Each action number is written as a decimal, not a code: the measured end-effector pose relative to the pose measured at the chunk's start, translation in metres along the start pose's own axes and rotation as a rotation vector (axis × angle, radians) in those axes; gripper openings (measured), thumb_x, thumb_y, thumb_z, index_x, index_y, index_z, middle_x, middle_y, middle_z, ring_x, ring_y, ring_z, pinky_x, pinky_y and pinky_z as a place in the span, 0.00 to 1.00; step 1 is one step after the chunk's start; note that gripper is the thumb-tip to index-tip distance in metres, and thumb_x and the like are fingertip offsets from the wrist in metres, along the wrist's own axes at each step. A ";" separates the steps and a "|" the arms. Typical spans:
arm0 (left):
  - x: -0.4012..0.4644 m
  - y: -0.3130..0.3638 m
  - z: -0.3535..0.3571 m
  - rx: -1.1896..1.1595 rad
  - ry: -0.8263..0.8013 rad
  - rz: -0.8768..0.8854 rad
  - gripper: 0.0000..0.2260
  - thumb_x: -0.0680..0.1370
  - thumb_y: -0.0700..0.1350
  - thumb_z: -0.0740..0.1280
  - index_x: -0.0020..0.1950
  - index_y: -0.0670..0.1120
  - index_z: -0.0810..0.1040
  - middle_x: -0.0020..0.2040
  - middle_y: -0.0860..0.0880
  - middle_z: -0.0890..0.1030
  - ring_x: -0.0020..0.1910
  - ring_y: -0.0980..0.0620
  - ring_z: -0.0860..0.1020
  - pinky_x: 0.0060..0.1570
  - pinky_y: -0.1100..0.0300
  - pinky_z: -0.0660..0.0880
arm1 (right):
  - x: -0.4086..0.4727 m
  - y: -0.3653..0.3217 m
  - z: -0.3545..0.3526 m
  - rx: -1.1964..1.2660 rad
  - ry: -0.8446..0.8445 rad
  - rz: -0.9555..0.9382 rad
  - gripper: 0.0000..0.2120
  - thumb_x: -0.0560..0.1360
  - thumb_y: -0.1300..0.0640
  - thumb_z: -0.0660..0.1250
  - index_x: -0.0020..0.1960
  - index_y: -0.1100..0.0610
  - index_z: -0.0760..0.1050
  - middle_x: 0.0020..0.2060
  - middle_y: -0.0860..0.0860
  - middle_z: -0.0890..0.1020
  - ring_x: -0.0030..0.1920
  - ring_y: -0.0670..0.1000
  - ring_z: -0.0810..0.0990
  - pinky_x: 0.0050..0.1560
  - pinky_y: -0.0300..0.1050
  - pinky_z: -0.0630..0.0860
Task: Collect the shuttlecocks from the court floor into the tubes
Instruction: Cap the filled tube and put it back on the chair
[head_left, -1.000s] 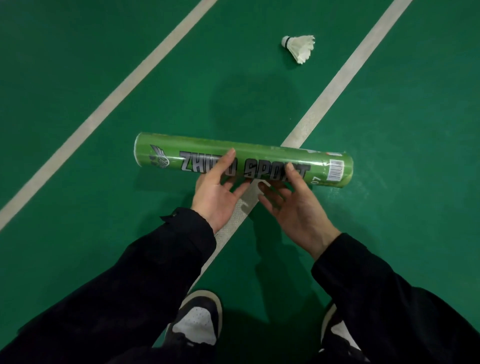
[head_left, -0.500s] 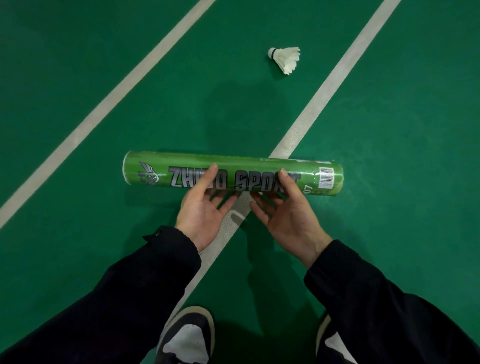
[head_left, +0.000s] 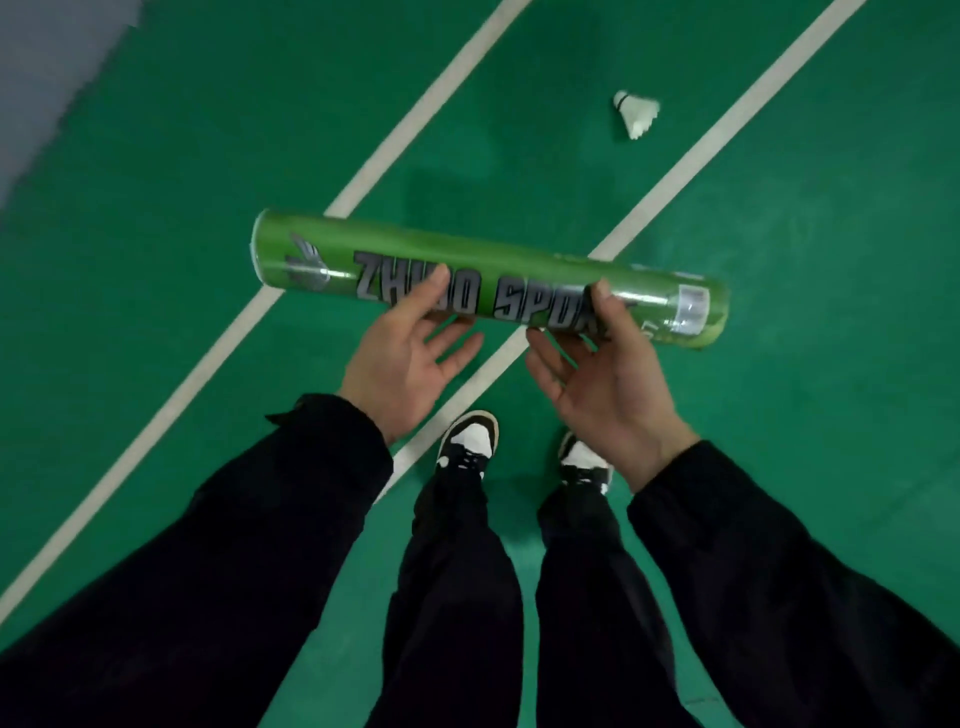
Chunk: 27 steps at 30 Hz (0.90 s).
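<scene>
One shuttlecock (head_left: 638, 113) is all that shows on the green court floor (head_left: 831, 364) from where I stand, so by my reckoning the collecting is barely begun, or else nearly finished with this last one left; the view gives no way to tell how many are already inside.

Two white lines (head_left: 426, 111) run slantwise across the floor, and the shuttlecock lies on its side between them, cork end toward the left, well ahead of the person's shoes (head_left: 470, 441).

Held level above the floor is the long green tube (head_left: 488, 275), printed with grey lettering, a barcode label near its right end. Both ends look capped, though I cannot be sure of the far one. It crosses in front of the person from left to right, a little lower at the right.

Each grip is light rather than clenched. The left hand (head_left: 405, 358) has its palm up, thumb laid over the lettering and fingers under the tube. The right hand (head_left: 597, 374) mirrors it, thumb on top and fingers curled beneath, so the tube is pinched between thumb and fingers on both sides. The two hands sit near the tube's middle, leaving both ends free.

The shuttlecock is well apart from either hand, beyond the tube and toward its right end. I judge that the tube must be opened and the shuttlecock reached before anything goes in.
</scene>
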<state>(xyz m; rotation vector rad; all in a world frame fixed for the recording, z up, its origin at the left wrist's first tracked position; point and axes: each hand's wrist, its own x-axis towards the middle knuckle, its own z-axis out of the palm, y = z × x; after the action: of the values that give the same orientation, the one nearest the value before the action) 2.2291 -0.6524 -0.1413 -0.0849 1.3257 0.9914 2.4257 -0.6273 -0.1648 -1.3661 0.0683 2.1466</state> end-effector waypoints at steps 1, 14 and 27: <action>-0.031 0.013 0.005 0.007 0.010 0.004 0.19 0.81 0.52 0.70 0.69 0.45 0.73 0.70 0.39 0.78 0.67 0.42 0.80 0.66 0.47 0.78 | -0.029 -0.003 0.017 -0.004 0.000 0.017 0.20 0.74 0.40 0.72 0.59 0.51 0.77 0.58 0.51 0.81 0.61 0.54 0.82 0.59 0.49 0.80; -0.294 0.164 0.043 -0.208 0.199 0.159 0.28 0.78 0.54 0.74 0.76 0.48 0.72 0.74 0.40 0.73 0.68 0.41 0.78 0.68 0.47 0.77 | -0.258 -0.070 0.225 -0.286 -0.110 0.137 0.18 0.73 0.39 0.73 0.53 0.52 0.80 0.45 0.49 0.83 0.45 0.51 0.81 0.50 0.45 0.79; -0.307 0.374 -0.113 -0.493 0.244 0.358 0.20 0.75 0.53 0.74 0.65 0.50 0.77 0.69 0.41 0.75 0.67 0.43 0.78 0.69 0.46 0.76 | -0.188 -0.019 0.527 -0.604 -0.221 0.190 0.21 0.68 0.40 0.77 0.56 0.49 0.82 0.50 0.51 0.79 0.46 0.51 0.79 0.45 0.45 0.78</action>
<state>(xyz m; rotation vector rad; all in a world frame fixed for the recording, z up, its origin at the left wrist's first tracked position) 1.9285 -0.6585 0.2547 -0.3617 1.3137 1.6434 2.0637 -0.5147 0.2478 -1.4641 -0.6043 2.5898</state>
